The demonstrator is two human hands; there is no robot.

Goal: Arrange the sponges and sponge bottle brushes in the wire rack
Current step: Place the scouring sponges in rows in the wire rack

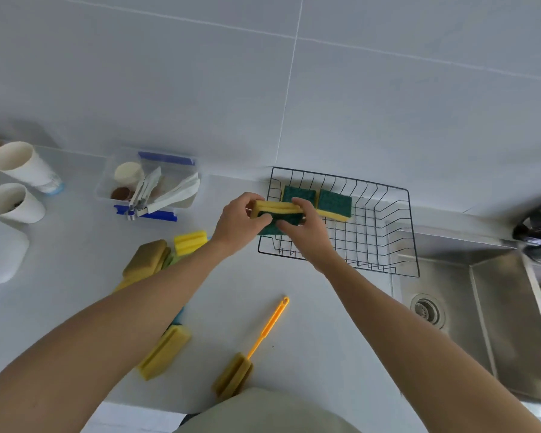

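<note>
I see both hands clamped on sponge (277, 214) | left hand (238, 221), right hand (306, 228) | over wire rack (388, 232) edge | no readable text

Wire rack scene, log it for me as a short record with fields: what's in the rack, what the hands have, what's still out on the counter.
rack: black wire rack on the counter beside the sink
in rack: two green-topped sponges, side by side at the back
left hand: grips one end of a yellow and green sponge
right hand: grips the other end, at the rack's left edge
on counter: yellow bottle brush; loose sponges at left
other: two paper cups; clear plastic box
</note>
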